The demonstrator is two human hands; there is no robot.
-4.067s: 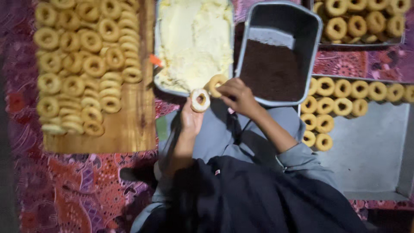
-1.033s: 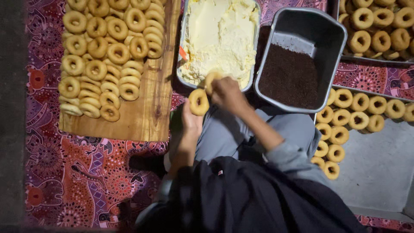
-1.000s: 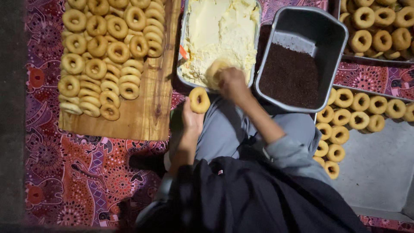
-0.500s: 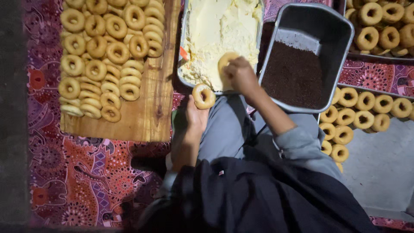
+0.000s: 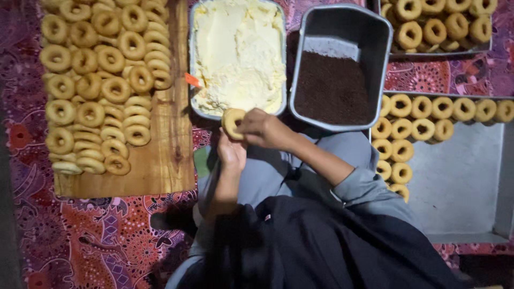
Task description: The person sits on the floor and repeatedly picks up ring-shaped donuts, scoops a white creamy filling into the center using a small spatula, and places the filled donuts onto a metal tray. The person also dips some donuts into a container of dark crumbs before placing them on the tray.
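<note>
Red patterned cloth [image 5: 80,241] lies under a wooden board [image 5: 166,160] of donuts (lots), a cream tray [image 5: 238,53] and a sprinkle tub [image 5: 334,88]. Both hands, left hand [image 5: 231,152] and right hand [image 5: 262,128], hold one donut [image 5: 231,122] just below the cream.

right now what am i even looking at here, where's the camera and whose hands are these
There is no machine here. The single view comes from a camera worn on a person's head, looking straight down at their own two bare hands and lap.

The left hand holds a ring-shaped pastry from below, and the right hand touches it from the side.

Around them, on a patterned red cloth: a wooden board stacked with plain rings, a metal tray of pale yellow cream, a grey tub of dark brown sprinkles, and a large metal tray with more rings lined along its edges. Another tray of rings sits at the top right.
</note>
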